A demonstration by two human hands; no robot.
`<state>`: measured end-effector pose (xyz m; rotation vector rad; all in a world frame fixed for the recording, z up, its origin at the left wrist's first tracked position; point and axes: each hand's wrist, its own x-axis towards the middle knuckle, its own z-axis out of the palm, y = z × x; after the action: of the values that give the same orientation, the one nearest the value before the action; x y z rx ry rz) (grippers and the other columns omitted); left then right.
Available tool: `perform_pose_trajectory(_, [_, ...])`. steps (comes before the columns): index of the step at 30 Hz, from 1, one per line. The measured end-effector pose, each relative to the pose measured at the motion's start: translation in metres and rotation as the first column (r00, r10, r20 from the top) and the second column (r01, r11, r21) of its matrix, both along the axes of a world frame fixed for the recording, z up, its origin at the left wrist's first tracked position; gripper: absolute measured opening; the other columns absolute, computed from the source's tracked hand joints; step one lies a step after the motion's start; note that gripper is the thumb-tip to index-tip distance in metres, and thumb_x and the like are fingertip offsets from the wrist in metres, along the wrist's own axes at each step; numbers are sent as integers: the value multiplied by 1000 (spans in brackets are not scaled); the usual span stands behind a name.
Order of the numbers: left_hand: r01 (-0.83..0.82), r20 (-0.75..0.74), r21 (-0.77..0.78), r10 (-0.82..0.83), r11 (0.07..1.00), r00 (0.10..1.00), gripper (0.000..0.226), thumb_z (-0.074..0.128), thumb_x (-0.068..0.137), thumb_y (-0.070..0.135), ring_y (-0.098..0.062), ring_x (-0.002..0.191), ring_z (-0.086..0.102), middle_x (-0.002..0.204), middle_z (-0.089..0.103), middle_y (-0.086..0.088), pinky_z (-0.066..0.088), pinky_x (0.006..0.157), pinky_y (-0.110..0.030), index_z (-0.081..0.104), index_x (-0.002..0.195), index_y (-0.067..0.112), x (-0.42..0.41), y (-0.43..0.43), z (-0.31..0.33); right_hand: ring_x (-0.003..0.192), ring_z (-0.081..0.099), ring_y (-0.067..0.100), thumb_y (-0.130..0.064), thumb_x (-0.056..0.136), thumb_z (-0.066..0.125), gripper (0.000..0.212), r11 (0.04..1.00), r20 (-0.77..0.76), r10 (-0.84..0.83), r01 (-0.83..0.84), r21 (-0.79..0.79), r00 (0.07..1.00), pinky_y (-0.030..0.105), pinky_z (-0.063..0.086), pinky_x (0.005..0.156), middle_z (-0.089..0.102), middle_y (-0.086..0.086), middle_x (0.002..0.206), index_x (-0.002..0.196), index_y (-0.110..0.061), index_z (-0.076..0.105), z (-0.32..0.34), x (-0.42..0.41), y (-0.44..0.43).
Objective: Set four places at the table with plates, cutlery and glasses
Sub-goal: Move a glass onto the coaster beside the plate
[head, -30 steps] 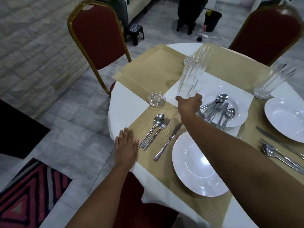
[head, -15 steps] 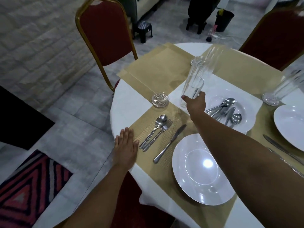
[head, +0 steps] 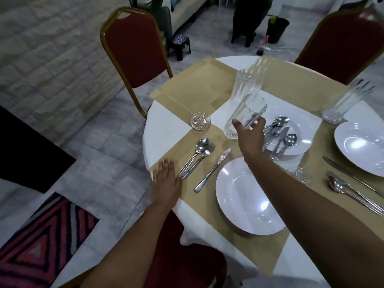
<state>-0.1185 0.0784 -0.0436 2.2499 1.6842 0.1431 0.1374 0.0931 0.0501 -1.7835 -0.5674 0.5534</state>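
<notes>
My right hand [head: 250,135] grips a clear ribbed glass [head: 244,113] near its base, tilted just above the gold placemat [head: 207,140]. Another tall glass [head: 248,81] stands right behind it. My left hand [head: 166,183] rests flat on the table edge, fingers straight. Before me lie a white plate [head: 247,198], a knife [head: 214,169] and a spoon and fork [head: 197,156]. A small glass coaster [head: 200,121] sits beyond them. A middle plate [head: 301,140] holds several loose pieces of cutlery [head: 280,138].
At the right are a second set plate [head: 361,146], a knife [head: 351,175], a spoon with a fork [head: 353,193] and a tall glass [head: 342,102]. A coaster [head: 301,175] peeks from behind my forearm. Red chairs [head: 133,48] [head: 340,42] stand at the far side.
My right hand has drawn the gripped glass down and toward me, apart from the glass behind it. My left hand has stayed flat on the table edge.
</notes>
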Motion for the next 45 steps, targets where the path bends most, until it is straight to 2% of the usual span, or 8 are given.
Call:
perform_pose_trajectory(8, [-4, -56, -46, 1, 999, 998, 75, 0, 98, 48, -32, 142, 32, 153, 31, -18, 25, 115, -50, 33, 146, 0, 19, -85, 2, 106, 63, 15, -34, 83, 75, 59, 998, 6, -18, 18, 57, 1000, 29, 47, 91, 63, -7, 119, 130, -24, 42, -2, 9, -100])
perform_pose_trajectory(13, [-4, -75, -77, -2, 997, 997, 67, 6, 99, 47, -25, 150, -4, 162, -2, -12, -2, 121, -42, 3, 153, 7, 40, -138, -4, 104, 64, 22, -36, 81, 77, 60, 998, 30, -58, 57, 20, 998, 32, 48, 90, 60, -4, 115, 128, -20, 42, -9, 27, -150])
perform_pose_trajectory(19, [-10, -82, -64, 5, 998, 997, 71, 2, 95, 49, -25, 150, -6, 162, -3, -12, -4, 121, -42, 1, 153, 8, 75, -191, -6, 105, 63, 19, -40, 77, 79, 64, 997, 17, -71, 71, 5, 997, 35, 51, 91, 64, 1, 118, 126, -22, 43, -16, 59, -199])
perform_pose_trajectory(22, [-17, -81, -82, 10, 996, 997, 85, -10, 85, 51, -27, 150, 0, 161, 5, -14, -2, 120, -43, 11, 152, 4, 94, -211, -9, 104, 63, 19, -36, 79, 79, 63, 998, 4, -70, 70, 8, 998, 31, 49, 89, 62, -2, 116, 129, -19, 43, -14, 76, -213])
perform_pose_trajectory(27, [-65, -108, -66, 58, 996, 993, 69, 26, 92, 47, -34, 132, 47, 137, 53, -21, 35, 110, -50, 54, 131, -3, 119, -239, -15, 109, 64, 23, -42, 75, 79, 68, 999, 1, -42, 42, -25, 999, 42, 51, 98, 60, -4, 118, 131, -24, 45, -18, 106, -229])
perform_pose_trajectory(31, [-78, -105, -26, 74, 997, 992, 68, 27, 92, 47, -33, 131, 49, 138, 53, -20, 35, 109, -49, 50, 135, -1, 127, -257, -15, 110, 63, 24, -39, 77, 79, 65, 999, -11, -27, 26, -27, 1000, 39, 50, 98, 61, -1, 119, 131, -19, 48, -21, 122, -237])
perform_pose_trajectory(36, [-104, -126, 5, 104, 995, 987, 78, 4, 99, 50, -33, 131, 48, 139, 52, -19, 31, 111, -48, 49, 136, -2, 125, -263, -20, 108, 63, 22, -36, 80, 78, 64, 1000, -24, 1, -1, -31, 1000, 32, 48, 92, 58, -4, 116, 133, -20, 46, -25, 131, -238])
perform_pose_trajectory(45, [-88, -143, 11, 89, 996, 986, 79, 5, 99, 52, -33, 134, 44, 141, 49, -20, 17, 111, -43, 47, 136, -4, 122, -268, -23, 104, 64, 23, -35, 81, 77, 61, 997, 15, 55, -54, -61, 998, 31, 48, 87, 61, 0, 118, 131, -19, 45, -23, 140, -227])
